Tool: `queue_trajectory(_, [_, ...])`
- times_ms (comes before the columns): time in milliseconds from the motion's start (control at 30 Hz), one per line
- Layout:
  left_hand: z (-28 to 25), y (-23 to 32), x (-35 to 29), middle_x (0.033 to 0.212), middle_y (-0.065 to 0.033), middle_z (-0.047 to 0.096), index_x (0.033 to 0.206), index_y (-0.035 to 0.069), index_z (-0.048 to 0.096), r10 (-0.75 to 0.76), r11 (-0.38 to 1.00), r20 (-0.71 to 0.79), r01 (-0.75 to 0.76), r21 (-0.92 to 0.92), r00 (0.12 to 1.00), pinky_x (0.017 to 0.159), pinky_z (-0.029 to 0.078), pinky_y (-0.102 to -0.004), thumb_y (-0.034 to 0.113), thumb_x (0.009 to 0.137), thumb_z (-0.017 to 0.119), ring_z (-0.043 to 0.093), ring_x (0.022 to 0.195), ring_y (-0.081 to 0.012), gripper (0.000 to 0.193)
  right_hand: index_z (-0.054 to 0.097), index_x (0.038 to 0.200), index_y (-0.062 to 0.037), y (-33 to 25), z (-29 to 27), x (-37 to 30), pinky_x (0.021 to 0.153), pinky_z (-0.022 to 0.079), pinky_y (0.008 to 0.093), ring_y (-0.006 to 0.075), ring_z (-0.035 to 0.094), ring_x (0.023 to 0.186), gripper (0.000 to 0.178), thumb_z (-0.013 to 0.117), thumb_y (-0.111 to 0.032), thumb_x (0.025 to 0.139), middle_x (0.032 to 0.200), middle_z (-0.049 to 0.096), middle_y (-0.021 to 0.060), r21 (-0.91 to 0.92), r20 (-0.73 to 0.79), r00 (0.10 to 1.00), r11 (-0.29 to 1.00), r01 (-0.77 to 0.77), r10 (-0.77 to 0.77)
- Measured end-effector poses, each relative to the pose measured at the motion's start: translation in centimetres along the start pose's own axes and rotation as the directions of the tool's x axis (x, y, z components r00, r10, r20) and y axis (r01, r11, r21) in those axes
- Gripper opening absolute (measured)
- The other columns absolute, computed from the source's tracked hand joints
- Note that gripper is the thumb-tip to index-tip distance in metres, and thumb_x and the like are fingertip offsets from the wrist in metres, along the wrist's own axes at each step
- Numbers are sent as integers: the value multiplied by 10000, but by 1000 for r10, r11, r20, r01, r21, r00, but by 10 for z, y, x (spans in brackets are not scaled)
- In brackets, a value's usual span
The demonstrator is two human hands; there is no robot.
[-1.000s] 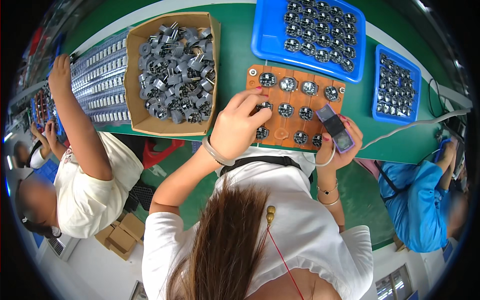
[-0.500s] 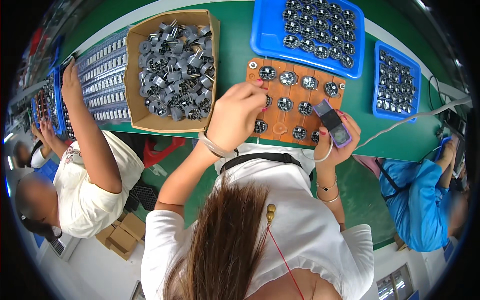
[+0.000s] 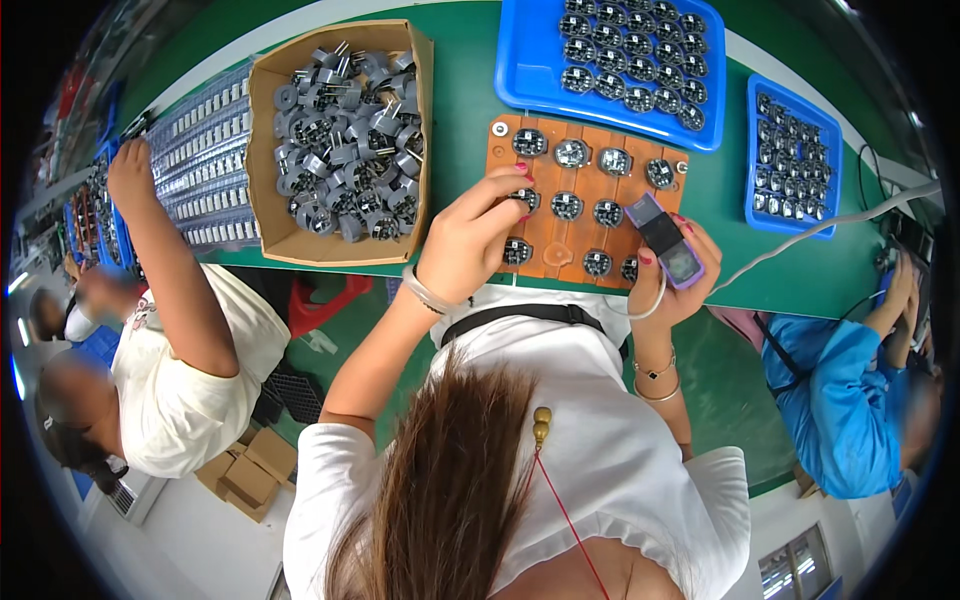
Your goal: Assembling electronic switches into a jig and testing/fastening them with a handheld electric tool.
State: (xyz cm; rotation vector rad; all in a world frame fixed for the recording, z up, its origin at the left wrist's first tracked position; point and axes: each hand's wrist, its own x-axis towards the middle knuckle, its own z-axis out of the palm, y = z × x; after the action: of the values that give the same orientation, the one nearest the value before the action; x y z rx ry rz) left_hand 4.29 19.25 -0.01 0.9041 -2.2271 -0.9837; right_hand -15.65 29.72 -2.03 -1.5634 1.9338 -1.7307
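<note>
An orange-brown fixture board (image 3: pixel 560 262) lies before me, with round black circuit boards (image 3: pixel 567 206) set in rows of recesses. One recess near the front holds no board. At the fixture's left edge, my left hand (image 3: pixel 472 232) is closed, its fingertips pinching at a round circuit board (image 3: pixel 527 200) in the middle row and covering part of it. My right hand (image 3: pixel 690 270) is wrapped round a small purple handheld device (image 3: pixel 665 243) with a black face and a little window, tilted over the fixture's right side. The device partly hides the boards near it.
A cardboard box (image 3: pixel 256 170) of grey cylindrical parts with pins stands left. Blue trays of round boards (image 3: pixel 512 85) (image 3: pixel 750 200) sit behind and right. A grey cable (image 3: pixel 790 246) crosses the green table (image 3: pixel 460 90). Co-workers sit on both sides, one in white (image 3: pixel 190 390), one in blue (image 3: pixel 825 400).
My left fingers have drawn back slightly, so more of the middle-row board shows. My right hand keeps the device in nearly the same place. The left co-worker's raised hand has moved lower.
</note>
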Motion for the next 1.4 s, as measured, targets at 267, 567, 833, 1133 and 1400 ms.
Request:
queue_trajectory(267, [4,-17,1,1091,-158,609,859,-23,583,86,990,-21,-88,-111,996,885,491,-375,-133,735,571,583,1084,-344,166,488,1126,24,0,0,1,905,463,356,263,572,1012,444,729,-191,820,1100,530,170,15,-1,1000,1000,-9,9])
queue_trajectory(567, [-1,-5,3,1088,-145,612,846,-19,576,44,999,17,-44,-20,999,881,497,-366,-128,733,574,578,1112,-334,157,490,1125,25,1,-1,2,901,469,357,262,573,1009,455,734,-204,817,1095,533,171,53,-7,1000,999,1,0])
queue_trajectory(833, [-1,-10,0,1099,-157,595,839,-19,569,103,994,45,-102,-28,994,880,497,-380,-132,722,573,565,1124,-352,163,488,1124,30,1,-1,2,897,471,355,266,576,1006,470,737,-222,815,1087,540,175,28,-8,1000,1000,-13,13])
queue_trajectory(1133, [-10,12,2,1073,-157,618,888,-6,609,-24,983,-31,18,-185,999,792,504,-342,-78,754,640,614,938,-282,155,492,1117,20,-6,-6,7,889,472,363,267,577,1000,495,752,-256,799,1075,550,173,53,70,997,998,-34,30])
queue_trajectory(1400, [-12,33,12,1064,-149,659,934,-11,629,113,974,-7,-112,-198,994,805,503,-362,32,724,727,639,950,-297,236,560,1078,-3,-32,-2,36,841,476,387,278,589,938,528,813,-279,706,1034,590,150,193,468,877,981,17,-107])
